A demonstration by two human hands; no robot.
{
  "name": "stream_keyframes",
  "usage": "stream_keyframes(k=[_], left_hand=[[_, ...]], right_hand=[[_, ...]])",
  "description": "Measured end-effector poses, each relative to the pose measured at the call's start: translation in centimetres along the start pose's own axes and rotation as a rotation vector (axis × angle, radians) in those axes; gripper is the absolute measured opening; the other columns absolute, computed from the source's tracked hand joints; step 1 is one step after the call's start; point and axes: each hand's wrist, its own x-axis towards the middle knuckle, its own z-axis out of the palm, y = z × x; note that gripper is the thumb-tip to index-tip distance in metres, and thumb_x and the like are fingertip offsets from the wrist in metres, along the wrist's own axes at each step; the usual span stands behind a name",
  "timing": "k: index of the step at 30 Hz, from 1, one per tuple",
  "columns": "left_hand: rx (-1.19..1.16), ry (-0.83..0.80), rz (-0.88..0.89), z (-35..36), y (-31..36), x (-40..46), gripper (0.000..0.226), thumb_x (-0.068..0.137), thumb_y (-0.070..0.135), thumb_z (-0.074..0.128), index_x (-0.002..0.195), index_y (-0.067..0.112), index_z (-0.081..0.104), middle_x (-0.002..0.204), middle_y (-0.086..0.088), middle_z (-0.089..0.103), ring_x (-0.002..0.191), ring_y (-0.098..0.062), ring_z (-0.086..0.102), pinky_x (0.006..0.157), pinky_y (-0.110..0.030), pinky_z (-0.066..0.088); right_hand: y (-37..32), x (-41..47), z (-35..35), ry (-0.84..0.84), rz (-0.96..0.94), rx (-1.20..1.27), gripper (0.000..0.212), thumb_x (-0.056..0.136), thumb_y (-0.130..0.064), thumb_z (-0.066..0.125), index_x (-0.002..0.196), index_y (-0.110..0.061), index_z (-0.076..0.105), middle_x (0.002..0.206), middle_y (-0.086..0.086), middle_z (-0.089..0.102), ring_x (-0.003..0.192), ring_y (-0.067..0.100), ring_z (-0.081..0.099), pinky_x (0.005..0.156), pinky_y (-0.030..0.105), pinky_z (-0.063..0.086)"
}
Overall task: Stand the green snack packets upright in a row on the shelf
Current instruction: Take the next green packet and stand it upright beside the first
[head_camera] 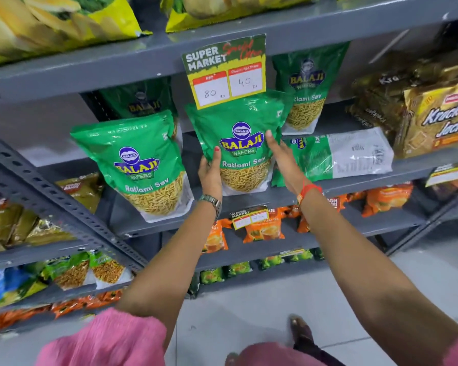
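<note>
A green Ratlami Sev packet (242, 128) stands upright at the middle of the grey shelf (354, 178). My left hand (210, 173) grips its lower left side and my right hand (283, 159) presses its right edge. Another green packet (138, 165) stands upright to its left, near the shelf's front edge. Two more green packets stand further back, one behind the left packet (140, 101) and one at the right rear (307, 85). A further green packet (336, 157) lies flat on its side to the right, its white back showing.
A price sign (225, 72) hangs from the shelf above, overlapping the held packet's top. Krack Jack biscuit packs (439, 122) fill the shelf's right end. Yellow chip bags lie on the top shelf. Orange packets (262, 228) and other snacks sit on lower shelves. A slotted upright (50, 196) runs down the left.
</note>
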Motion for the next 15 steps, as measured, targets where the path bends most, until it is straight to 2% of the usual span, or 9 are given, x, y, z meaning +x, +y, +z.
stream_keyframes(k=[2, 3, 6, 8, 9, 10, 11, 13, 15], left_hand=[[-0.049, 0.095, 0.11, 0.6, -0.5, -1.0, 0.044, 0.092, 0.014, 0.051, 0.132, 0.0, 0.041, 0.131, -0.008, 0.051, 0.115, -0.018, 0.051, 0.092, -0.018, 0.049], [-0.07, 0.191, 0.148, 0.9, -1.1, -1.6, 0.044, 0.092, 0.014, 0.051, 0.132, 0.0, 0.04, 0.132, -0.009, 0.05, 0.117, -0.019, 0.051, 0.089, -0.017, 0.048], [0.006, 0.552, 0.147, 2.4, -4.5, -3.8, 0.039, 0.088, 0.006, 0.054, 0.123, -0.008, 0.045, 0.129, -0.027, 0.046, 0.116, -0.035, 0.049, 0.096, -0.037, 0.042], [0.106, 0.638, 0.044, 4.5, -7.0, -5.5, 0.027, 0.088, 0.002, 0.05, 0.11, -0.012, 0.046, 0.112, -0.029, 0.049, 0.097, -0.037, 0.052, 0.086, -0.044, 0.04], [0.095, 0.63, -0.057, 6.1, -7.8, -6.2, 0.019, 0.088, 0.001, 0.048, 0.104, -0.009, 0.045, 0.1, -0.024, 0.049, 0.081, -0.032, 0.051, 0.075, -0.043, 0.039], [0.027, 0.604, -0.174, 8.0, -8.6, -6.7, 0.015, 0.088, -0.001, 0.047, 0.1, -0.003, 0.04, 0.092, -0.017, 0.046, 0.068, -0.023, 0.046, 0.066, -0.04, 0.036], [-0.057, 0.545, -0.304, 9.4, -9.0, -7.0, 0.021, 0.086, -0.002, 0.05, 0.102, 0.001, 0.036, 0.092, -0.015, 0.042, 0.062, -0.017, 0.042, 0.063, -0.036, 0.035], [-0.083, 0.402, -0.491, 12.1, -10.0, -7.1, 0.033, 0.083, 0.003, 0.057, 0.106, 0.005, 0.035, 0.1, -0.016, 0.045, 0.069, -0.022, 0.048, 0.063, -0.034, 0.039], [-0.05, 0.283, -0.609, 14.6, -10.6, -7.6, 0.038, 0.083, 0.012, 0.059, 0.114, 0.005, 0.039, 0.103, -0.016, 0.051, 0.067, -0.023, 0.053, 0.055, -0.033, 0.044]], right_hand=[[0.1, 0.1, -1.0, -0.099, -0.012, 0.003, 0.082, 0.081, -0.067, 0.04, 0.146, -0.02, 0.024, 0.156, 0.005, 0.025, 0.141, 0.025, 0.027, 0.116, 0.048, 0.024], [0.1, 0.3, -1.6, -0.141, -0.025, 0.023, 0.076, 0.082, -0.067, 0.037, 0.143, -0.023, 0.029, 0.154, 0.005, 0.029, 0.139, 0.024, 0.03, 0.114, 0.049, 0.028], [-0.1, 1.6, -4.3, -0.055, -0.039, 0.117, 0.055, 0.09, -0.055, 0.038, 0.13, -0.018, 0.048, 0.14, 0.011, 0.048, 0.127, 0.026, 0.045, 0.099, 0.042, 0.042], [-0.2, 3.0, -6.6, 0.074, -0.107, 0.053, 0.031, 0.092, -0.035, 0.049, 0.11, -0.012, 0.058, 0.121, 0.016, 0.06, 0.109, 0.025, 0.055, 0.085, 0.034, 0.044], [-0.3, 3.9, -8.0, 0.118, -0.158, -0.07, 0.021, 0.091, -0.023, 0.053, 0.104, -0.009, 0.06, 0.112, 0.018, 0.063, 0.1, 0.023, 0.057, 0.079, 0.03, 0.044], [-0.2, 5.1, -9.8, 0.152, -0.2, -0.235, 0.02, 0.088, -0.012, 0.054, 0.104, -0.005, 0.063, 0.108, 0.019, 0.066, 0.094, 0.022, 0.058, 0.074, 0.029, 0.044], [-0.3, 5.9, -11.1, 0.176, -0.228, -0.411, 0.025, 0.086, -0.005, 0.051, 0.107, -0.003, 0.065, 0.109, 0.021, 0.067, 0.092, 0.025, 0.061, 0.073, 0.031, 0.046], [-0.7, 7.7, -13.5, 0.177, -0.26, -0.696, 0.032, 0.085, -0.002, 0.047, 0.111, -0.005, 0.066, 0.114, 0.021, 0.068, 0.102, 0.035, 0.063, 0.085, 0.039, 0.05], [-1.1, 9.6, -15.4, 0.133, -0.242, -0.92, 0.035, 0.086, -0.006, 0.045, 0.115, -0.007, 0.064, 0.119, 0.022, 0.065, 0.11, 0.041, 0.059, 0.094, 0.043, 0.046]])
